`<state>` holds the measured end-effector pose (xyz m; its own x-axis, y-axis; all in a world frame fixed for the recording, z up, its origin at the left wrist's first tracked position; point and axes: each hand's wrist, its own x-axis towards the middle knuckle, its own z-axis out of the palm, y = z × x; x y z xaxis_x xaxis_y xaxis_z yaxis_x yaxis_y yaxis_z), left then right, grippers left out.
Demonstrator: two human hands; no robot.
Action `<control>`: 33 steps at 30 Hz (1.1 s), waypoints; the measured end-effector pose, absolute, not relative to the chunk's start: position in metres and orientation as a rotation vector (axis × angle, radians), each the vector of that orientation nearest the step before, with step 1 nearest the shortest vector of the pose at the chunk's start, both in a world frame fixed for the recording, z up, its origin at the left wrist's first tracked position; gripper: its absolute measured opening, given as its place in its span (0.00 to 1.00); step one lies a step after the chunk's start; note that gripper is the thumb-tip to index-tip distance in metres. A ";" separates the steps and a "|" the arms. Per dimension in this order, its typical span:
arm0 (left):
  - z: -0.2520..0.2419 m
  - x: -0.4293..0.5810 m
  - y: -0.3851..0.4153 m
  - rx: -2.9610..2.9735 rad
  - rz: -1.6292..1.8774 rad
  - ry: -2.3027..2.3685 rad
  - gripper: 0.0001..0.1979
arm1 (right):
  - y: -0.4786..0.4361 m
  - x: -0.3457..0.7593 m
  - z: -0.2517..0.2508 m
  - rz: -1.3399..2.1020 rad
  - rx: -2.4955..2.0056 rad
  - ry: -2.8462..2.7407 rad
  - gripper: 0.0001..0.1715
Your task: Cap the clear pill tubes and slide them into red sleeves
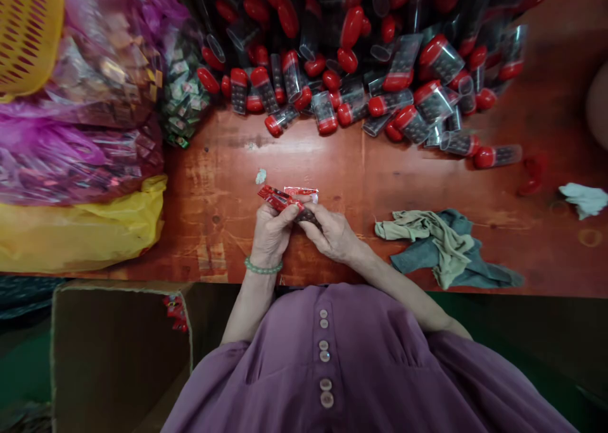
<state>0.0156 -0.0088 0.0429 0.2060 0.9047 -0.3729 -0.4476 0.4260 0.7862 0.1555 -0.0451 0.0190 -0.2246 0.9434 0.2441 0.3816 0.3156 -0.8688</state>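
Close together over the table, my two hands work at small items. My left hand [272, 232], with a green bead bracelet at the wrist, is closed on a red printed packet [274, 197] between thumb and fingers. Between the fingers of my right hand [335, 233] is a dark, dotted piece [308, 216], which meets the packet's right end. Whether it sits inside the packet I cannot tell. Just behind the fingers is a red and white wrapper [301, 192], partly hidden by them. A pale scrap [261, 176] lies beyond my left hand.
Many clear containers with red ends [325, 113] are heaped at the back of the reddish table [228, 167]. Filled purple bags [118, 157], a yellow bag [85, 230] and a yellow basket [28, 34] stand left. Cloths [446, 246] lie right; a cardboard box [118, 357] stands below.
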 end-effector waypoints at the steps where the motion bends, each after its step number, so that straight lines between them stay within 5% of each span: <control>1: 0.043 0.017 -0.010 0.584 1.032 0.940 0.16 | -0.045 0.156 0.019 0.921 -1.187 -1.730 0.16; 11: 0.039 0.020 -0.016 0.466 1.134 0.991 0.17 | -0.042 0.158 0.021 0.982 -1.126 -1.690 0.16; 16: 0.039 0.017 -0.014 0.361 1.167 1.016 0.16 | -0.046 0.159 0.017 0.747 -1.174 -1.881 0.22; 22: 0.044 0.020 -0.018 0.408 1.108 0.992 0.16 | -0.048 0.158 0.018 0.856 -1.172 -1.866 0.35; 33: 0.039 0.006 -0.005 0.405 1.154 1.024 0.16 | -0.049 0.152 0.019 0.893 -1.077 -1.794 0.28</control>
